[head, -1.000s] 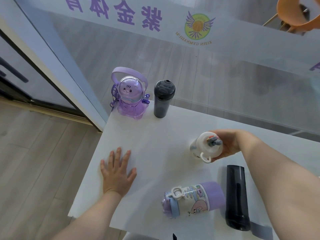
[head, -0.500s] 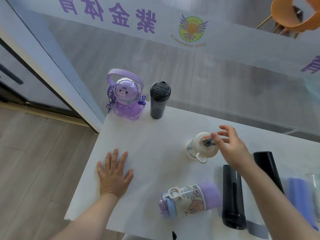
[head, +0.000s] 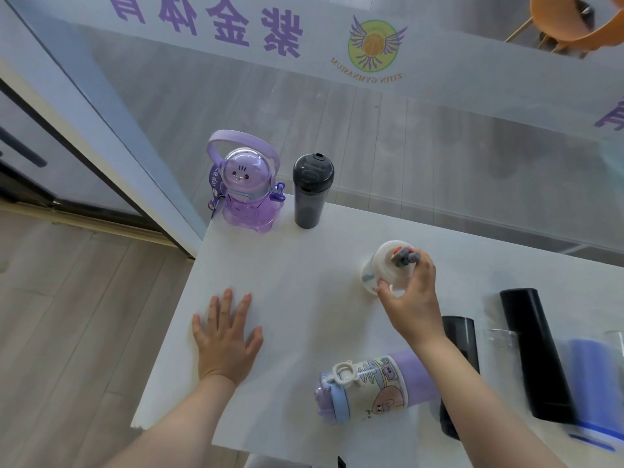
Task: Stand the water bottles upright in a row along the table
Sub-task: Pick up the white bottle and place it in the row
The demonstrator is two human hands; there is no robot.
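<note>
A white bottle (head: 380,268) with a grey spout stands upright mid-table. My right hand (head: 410,298) grips its lid from the near side, thumb on the left and fingers over the spout. My left hand (head: 226,336) rests flat on the white table (head: 287,265). A purple bear-shaped bottle (head: 244,194) and a dark grey bottle (head: 312,190) stand upright side by side at the far left corner. A purple cartoon bottle (head: 371,386) lies on its side near the front. A dark bottle (head: 459,332) lies partly under my right forearm, and a black bottle (head: 533,352) lies beside it.
A blurred blue-and-clear bottle (head: 594,383) lies at the right edge of the view. A glass wall with purple lettering (head: 236,25) runs just behind the table. The table's left edge drops to wooden floor (head: 67,315). An orange chair (head: 567,18) stands beyond the glass.
My right hand let go of the white bottle, hovered open above it, and now grips its lid from the near side. My left hand has stayed flat on the table.
</note>
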